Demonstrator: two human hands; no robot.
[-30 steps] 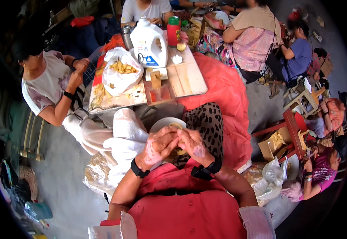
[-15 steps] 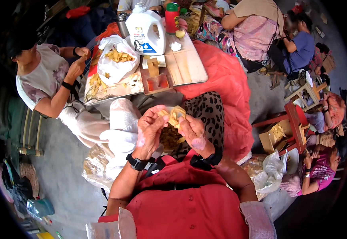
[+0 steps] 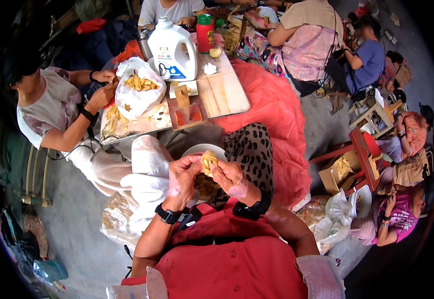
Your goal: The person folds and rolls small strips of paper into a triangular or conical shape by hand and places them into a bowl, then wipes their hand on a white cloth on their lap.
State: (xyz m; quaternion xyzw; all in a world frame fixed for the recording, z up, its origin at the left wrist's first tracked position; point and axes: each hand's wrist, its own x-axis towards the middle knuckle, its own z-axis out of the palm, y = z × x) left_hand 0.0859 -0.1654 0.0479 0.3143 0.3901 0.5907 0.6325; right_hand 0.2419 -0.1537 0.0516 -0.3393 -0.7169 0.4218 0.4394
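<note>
Between my fingertips is a small bundle of folded, pale yellow strips (image 3: 208, 162), whose exact kind I cannot tell. My left hand (image 3: 182, 179) pinches its left side, thumb and fingers closed. From the other side my right hand (image 3: 232, 180) grips its lower right edge with thumb and fingers. Beneath both hands, a white bowl (image 3: 200, 147) rests at my lap, partly hidden by them. More yellow-brown strips (image 3: 206, 188) lie in it.
Ahead is a low table (image 3: 229, 92) with a white jug (image 3: 171, 52), a plastic bag of yellow strips (image 3: 138, 94), a red canister (image 3: 205, 35) and a brown tray (image 3: 189, 115). One person (image 3: 52, 107) works at the left. Others sit behind and at right, near a cardboard box (image 3: 339, 174).
The bundle, spread wide between my hands before, is now narrower and more upright. My hands have come slightly closer together, and more of the bowl's rim shows. The view has shifted a little.
</note>
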